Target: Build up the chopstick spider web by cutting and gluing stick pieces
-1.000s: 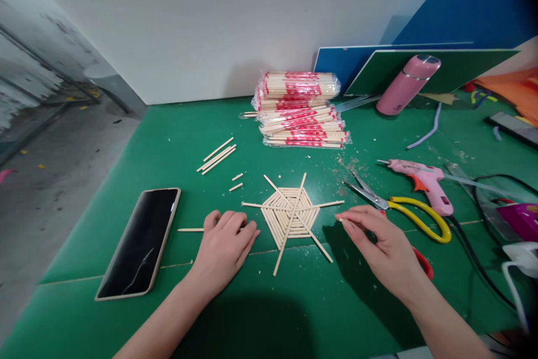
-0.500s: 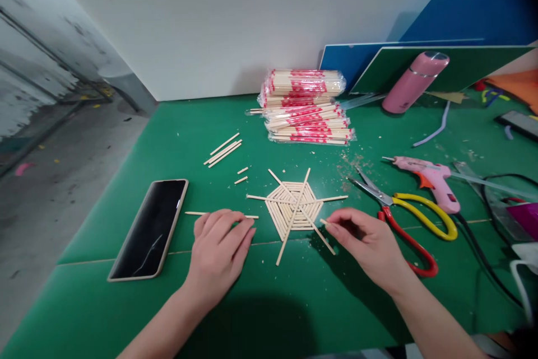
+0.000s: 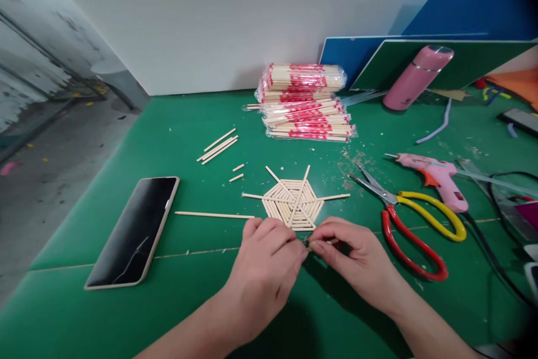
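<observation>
A hexagonal web of thin wooden sticks [image 3: 294, 202] lies flat on the green table [image 3: 185, 124], with spokes poking out past its rim. My left hand [image 3: 264, 269] and my right hand [image 3: 357, 258] meet at the web's near edge. Both hands have their fingers pinched together on a short wooden stick [image 3: 313, 245] held between them. A long loose stick [image 3: 214, 214] lies on the table to the left of the web.
A phone [image 3: 132, 230] lies at the left. Loose sticks [image 3: 217, 146] and wrapped chopstick packs [image 3: 305, 102] sit farther back. Scissors [image 3: 414, 224], a pink glue gun [image 3: 437, 177] with its cord and a pink bottle [image 3: 418, 76] are on the right.
My left hand left the long stick on the table and moved right to the web's near edge. My right hand moved left with the short stick to meet it.
</observation>
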Demonstrator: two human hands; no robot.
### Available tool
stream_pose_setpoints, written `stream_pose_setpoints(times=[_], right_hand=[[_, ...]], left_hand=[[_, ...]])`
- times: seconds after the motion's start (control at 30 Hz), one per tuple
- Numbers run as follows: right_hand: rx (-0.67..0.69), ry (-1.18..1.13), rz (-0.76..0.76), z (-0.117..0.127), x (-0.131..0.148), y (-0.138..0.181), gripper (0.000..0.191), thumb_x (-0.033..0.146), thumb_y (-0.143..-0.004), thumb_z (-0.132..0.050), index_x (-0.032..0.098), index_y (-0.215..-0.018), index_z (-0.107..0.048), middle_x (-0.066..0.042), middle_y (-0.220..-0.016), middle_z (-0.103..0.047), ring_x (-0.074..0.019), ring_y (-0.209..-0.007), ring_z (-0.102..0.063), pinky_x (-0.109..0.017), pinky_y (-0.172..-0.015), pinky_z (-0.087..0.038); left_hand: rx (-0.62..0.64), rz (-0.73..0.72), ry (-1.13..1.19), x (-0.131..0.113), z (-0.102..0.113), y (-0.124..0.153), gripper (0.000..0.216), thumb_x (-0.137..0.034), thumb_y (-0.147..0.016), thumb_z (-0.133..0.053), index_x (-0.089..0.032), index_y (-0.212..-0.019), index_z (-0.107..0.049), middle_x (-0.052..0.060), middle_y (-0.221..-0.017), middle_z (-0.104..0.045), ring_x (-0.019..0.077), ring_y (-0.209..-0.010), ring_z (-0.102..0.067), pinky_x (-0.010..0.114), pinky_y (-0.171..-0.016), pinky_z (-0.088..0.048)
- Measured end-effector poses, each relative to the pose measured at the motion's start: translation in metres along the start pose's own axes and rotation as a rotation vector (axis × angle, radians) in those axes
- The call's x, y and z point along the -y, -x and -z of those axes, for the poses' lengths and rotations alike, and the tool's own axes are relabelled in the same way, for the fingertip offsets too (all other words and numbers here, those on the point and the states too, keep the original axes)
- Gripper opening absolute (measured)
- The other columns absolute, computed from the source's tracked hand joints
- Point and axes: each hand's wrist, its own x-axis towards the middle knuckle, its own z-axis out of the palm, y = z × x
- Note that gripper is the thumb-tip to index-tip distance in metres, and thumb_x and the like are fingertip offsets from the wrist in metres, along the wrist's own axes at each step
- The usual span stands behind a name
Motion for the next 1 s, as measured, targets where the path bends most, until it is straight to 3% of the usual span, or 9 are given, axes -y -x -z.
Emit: stream_pose_setpoints(times=[0.2,0.3,0.4,0.53,0.7,1.0], right_hand=[[0.029,0.049,0.031,-0.007,0.0,0.0,0.013,0.025,-0.081,-0.051,0.018,-0.076,-0.061,0.001,-0.07,-0.058,-0.0094,-0.063,-0.052,-0.02,-0.056,-0.041],[0.067,0.13,0.118,-0.006,-0.002,0.001,0.012,0.023,-0.082,-0.05,0.019,-0.08,-0.06,0.0,-0.073,-0.059,-0.0097,-0.068,-0.053,-0.021,-0.061,-0.042],[0.091,0.341,0.235,-0.001,-0.004,0.002,0.012,0.021,-0.082,-0.049,0.021,-0.088,-0.06,-0.001,-0.081,-0.06,-0.0119,-0.073,-0.052,-0.026,-0.067,-0.041],[0.077,0.558,0.269,0.003,-0.007,-0.001,0.015,0.024,-0.083,-0.048,0.023,-0.087,-0.062,-0.003,-0.08,-0.058,-0.0138,-0.072,-0.049,-0.028,-0.064,-0.039],[0.062,0.664,0.251,0.001,-0.012,-0.009,0.015,0.023,-0.083,-0.048,0.023,-0.087,-0.062,-0.002,-0.078,-0.06,-0.0141,-0.072,-0.05,-0.027,-0.062,-0.038],[0.053,0.713,0.248,-0.004,-0.023,-0.013,0.015,0.023,-0.081,-0.049,0.024,-0.084,-0.063,-0.002,-0.076,-0.058,-0.0142,-0.07,-0.049,-0.027,-0.06,-0.037]], left_hand=[[0.118,0.032,0.054,0.005,0.0,0.005,0.015,-0.017,-0.083,-0.043,-0.018,-0.079,-0.057,0.001,-0.074,-0.056,0.0152,-0.073,-0.046,0.034,-0.068,-0.031],[0.161,-0.01,0.031,0.009,-0.001,0.007,0.018,-0.016,-0.084,-0.039,-0.019,-0.076,-0.056,0.0,-0.071,-0.055,0.0148,-0.071,-0.046,0.034,-0.07,-0.029],[0.14,-0.033,-0.02,0.015,-0.002,0.009,0.018,-0.016,-0.084,-0.04,-0.02,-0.076,-0.056,-0.002,-0.071,-0.055,0.0143,-0.072,-0.046,0.034,-0.073,-0.028],[0.105,-0.039,-0.049,0.022,-0.006,0.01,0.018,-0.016,-0.084,-0.042,-0.021,-0.076,-0.057,-0.002,-0.07,-0.057,0.0143,-0.072,-0.046,0.035,-0.074,-0.028],[0.004,0.022,-0.131,0.026,-0.01,0.012,0.013,-0.021,-0.083,-0.046,-0.018,-0.079,-0.058,0.0,-0.073,-0.059,0.0152,-0.071,-0.047,0.033,-0.069,-0.031],[-0.015,-0.022,-0.226,0.031,-0.016,0.013,0.02,-0.018,-0.085,-0.04,-0.018,-0.077,-0.059,0.0,-0.07,-0.059,0.015,-0.071,-0.05,0.032,-0.074,-0.033]])
